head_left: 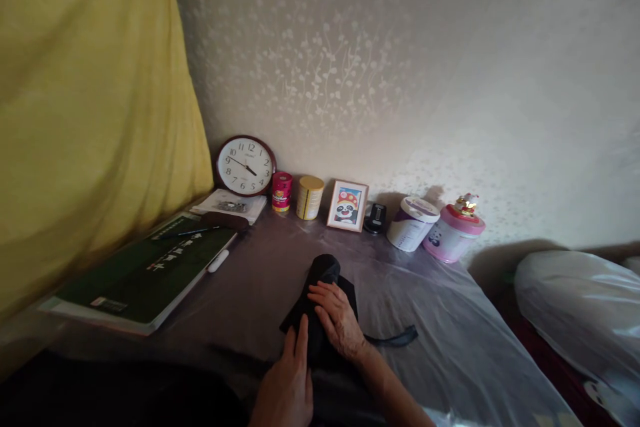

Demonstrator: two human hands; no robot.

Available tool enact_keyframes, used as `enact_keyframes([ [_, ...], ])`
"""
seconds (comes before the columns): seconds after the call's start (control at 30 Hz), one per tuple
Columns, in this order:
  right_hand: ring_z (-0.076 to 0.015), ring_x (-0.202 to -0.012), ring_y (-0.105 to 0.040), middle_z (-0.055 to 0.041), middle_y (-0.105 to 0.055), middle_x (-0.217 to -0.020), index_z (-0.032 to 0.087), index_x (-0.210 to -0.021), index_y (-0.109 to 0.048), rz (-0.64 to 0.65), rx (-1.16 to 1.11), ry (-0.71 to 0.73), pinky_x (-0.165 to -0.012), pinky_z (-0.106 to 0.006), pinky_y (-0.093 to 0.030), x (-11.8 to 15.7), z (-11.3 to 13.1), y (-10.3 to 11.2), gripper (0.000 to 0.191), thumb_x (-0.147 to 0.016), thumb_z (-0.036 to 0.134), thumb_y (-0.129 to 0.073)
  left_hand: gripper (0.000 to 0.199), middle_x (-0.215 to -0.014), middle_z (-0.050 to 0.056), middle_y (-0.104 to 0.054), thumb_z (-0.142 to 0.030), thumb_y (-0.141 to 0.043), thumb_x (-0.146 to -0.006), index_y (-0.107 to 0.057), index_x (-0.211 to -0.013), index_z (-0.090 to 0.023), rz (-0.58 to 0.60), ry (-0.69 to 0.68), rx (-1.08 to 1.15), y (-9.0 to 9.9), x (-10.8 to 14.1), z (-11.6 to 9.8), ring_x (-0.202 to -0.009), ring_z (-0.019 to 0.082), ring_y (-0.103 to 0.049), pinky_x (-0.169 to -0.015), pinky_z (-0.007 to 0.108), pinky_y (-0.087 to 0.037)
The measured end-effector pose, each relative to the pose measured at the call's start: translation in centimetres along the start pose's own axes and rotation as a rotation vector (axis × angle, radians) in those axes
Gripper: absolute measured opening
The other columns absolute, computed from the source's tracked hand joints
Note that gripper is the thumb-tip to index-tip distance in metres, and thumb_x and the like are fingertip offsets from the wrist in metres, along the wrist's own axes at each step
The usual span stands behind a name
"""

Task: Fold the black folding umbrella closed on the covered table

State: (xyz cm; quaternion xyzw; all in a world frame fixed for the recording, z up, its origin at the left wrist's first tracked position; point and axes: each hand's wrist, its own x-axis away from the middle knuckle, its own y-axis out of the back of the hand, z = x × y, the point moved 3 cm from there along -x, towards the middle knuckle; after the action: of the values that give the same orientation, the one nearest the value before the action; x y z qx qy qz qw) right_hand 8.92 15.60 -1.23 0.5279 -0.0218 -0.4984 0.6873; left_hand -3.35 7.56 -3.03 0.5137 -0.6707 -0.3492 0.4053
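A bundle of black cloth (326, 268) lies on the table in front of me, its upper end rounded and its sides spread out. From its right side a narrow black strap (395, 339) trails across the tabletop. My right hand (339, 321) rests on top of the cloth, palm down with the fingers stretched out. At the lower left of the bundle is my left hand (290, 380), its fingers extended and touching the cloth's near part. I cannot make out what kind of article the cloth is.
A shiny grey cover lies over the table (250, 293). To the left are a large green book (145, 273) and a white marker (218, 261). Along the wall stand a clock (246, 165), tins, a picture frame (348, 205) and two tubs. A plastic-wrapped bundle (575, 300) sits right.
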Motion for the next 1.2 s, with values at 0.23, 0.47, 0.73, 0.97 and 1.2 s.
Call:
enact_keyframes([
  [0.23,-0.0159,-0.116,-0.047,-0.0026,-0.065,-0.108,0.023,-0.105,-0.061,0.062,0.089,0.043,-0.106,-0.044,-0.021,-4.3,-4.6,-1.4,0.033,-0.094,0.022,-0.030,0.071,-0.146,0.016,-0.024,-0.004,-0.031,-0.078,-0.001,-0.142,-0.014,0.061,0.047,0.007,0.5,-0.2,-0.2,-0.115,0.018,-0.050,-0.090,0.024,-0.039],
  [0.47,-0.0151,-0.108,-0.054,-0.0026,-0.067,-0.103,0.023,-0.092,-0.066,0.071,-0.092,-0.213,-0.098,-0.031,-0.035,-7.5,-8.8,-1.9,0.026,-0.088,0.021,-0.041,0.071,-0.146,0.018,-0.021,-0.008,-0.033,-0.079,0.000,-0.141,-0.013,0.076,0.048,0.025,0.6,-0.2,-0.1,-0.114,0.020,-0.051,-0.090,0.026,-0.040],
  [0.73,-0.0201,-0.095,-0.060,-0.0074,-0.067,-0.094,0.018,-0.091,-0.063,-0.268,-0.223,-0.766,-0.084,-0.032,-0.045,-3.1,-12.3,1.9,0.028,-0.080,0.037,-0.045,0.068,-0.144,0.019,-0.025,-0.010,-0.032,-0.080,-0.003,-0.141,-0.009,-0.016,-0.024,0.081,0.4,-0.1,0.2,-0.118,0.020,-0.048,-0.090,0.028,-0.041],
  [0.97,-0.0153,-0.065,-0.063,-0.0057,-0.064,-0.073,0.016,-0.079,-0.061,-0.267,-0.476,-1.037,-0.055,-0.025,-0.050,2.9,-11.8,3.6,0.031,-0.072,0.045,-0.051,0.068,-0.141,0.017,-0.031,-0.012,-0.036,-0.081,-0.006,-0.141,-0.009,-0.055,-0.026,0.124,0.7,0.2,0.3,-0.118,0.020,-0.047,-0.092,0.027,-0.039],
  [1.2,-0.0103,-0.052,-0.052,0.0027,-0.054,-0.059,0.017,-0.075,-0.061,-0.211,-0.537,-1.043,-0.046,-0.020,-0.042,2.8,-9.0,2.4,0.031,-0.073,0.046,-0.051,0.067,-0.139,0.017,-0.033,-0.012,-0.036,-0.080,-0.007,-0.141,-0.007,-0.073,-0.048,0.131,1.0,0.3,0.3,-0.113,0.019,-0.050,-0.089,0.025,-0.040],
])
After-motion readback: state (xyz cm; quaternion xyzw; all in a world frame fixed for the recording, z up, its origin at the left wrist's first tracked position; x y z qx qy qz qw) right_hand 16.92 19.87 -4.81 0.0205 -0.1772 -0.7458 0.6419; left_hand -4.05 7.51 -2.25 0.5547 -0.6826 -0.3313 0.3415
